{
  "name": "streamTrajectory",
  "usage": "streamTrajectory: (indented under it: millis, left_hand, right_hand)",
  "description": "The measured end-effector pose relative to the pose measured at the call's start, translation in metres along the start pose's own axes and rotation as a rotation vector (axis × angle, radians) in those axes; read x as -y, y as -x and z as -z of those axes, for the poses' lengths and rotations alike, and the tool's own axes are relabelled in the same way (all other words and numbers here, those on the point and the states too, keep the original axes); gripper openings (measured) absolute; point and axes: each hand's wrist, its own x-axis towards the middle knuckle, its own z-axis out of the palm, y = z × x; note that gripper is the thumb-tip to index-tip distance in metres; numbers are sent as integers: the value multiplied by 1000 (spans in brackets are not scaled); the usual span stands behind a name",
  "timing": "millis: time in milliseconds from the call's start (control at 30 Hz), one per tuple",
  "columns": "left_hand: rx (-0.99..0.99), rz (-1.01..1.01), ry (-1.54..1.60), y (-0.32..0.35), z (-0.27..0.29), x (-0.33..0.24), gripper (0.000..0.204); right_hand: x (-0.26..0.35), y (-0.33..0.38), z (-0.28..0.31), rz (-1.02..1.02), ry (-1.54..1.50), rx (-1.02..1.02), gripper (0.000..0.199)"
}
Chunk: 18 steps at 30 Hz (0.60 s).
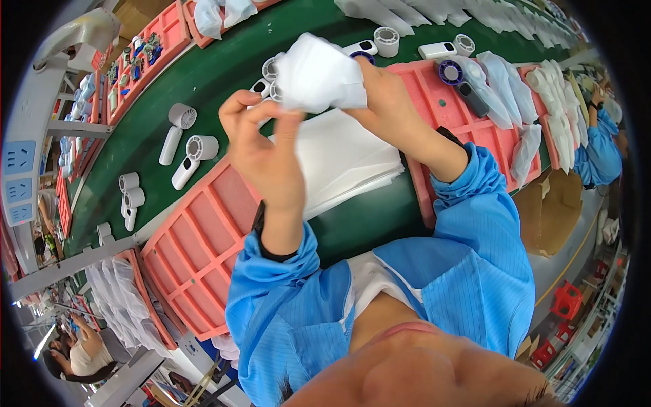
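Observation:
Over the green work surface, a crumpled white soft sleeve [317, 76] is raised between my hands. My right hand [383, 98] grips its right side, fingers partly behind it. A purple ring [364, 58], like a small fan's head, shows by those fingertips; I cannot tell whether it is held. My left hand [268, 146] is at the sleeve's lower left corner, fingers spread and slightly blurred, thumb tip against its edge. Whatever the sleeve contains is hidden. Beneath lies a stack of flat white sleeves [346, 159]. White handheld fans [201, 148] lie to the left.
A pink divided tray [203, 247] stands left of the stack. Another pink tray [419, 91] at right bears sleeved fans and a dark handheld fan [471, 98]. A cardboard box [553, 210] stands at far right. Co-workers sit at far right and lower left.

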Motion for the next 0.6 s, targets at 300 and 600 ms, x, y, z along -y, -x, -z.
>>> streamTrajectory:
  millis: [300,600]
  left_hand:
    - [225,213,-350,19,-24,50,15]
    - [666,-15,-768,87,-63,88,17]
  right_hand:
    - [-87,-118,-20,-371,272,34,43]
    - [-241,-144,44,-364,717,332,45]
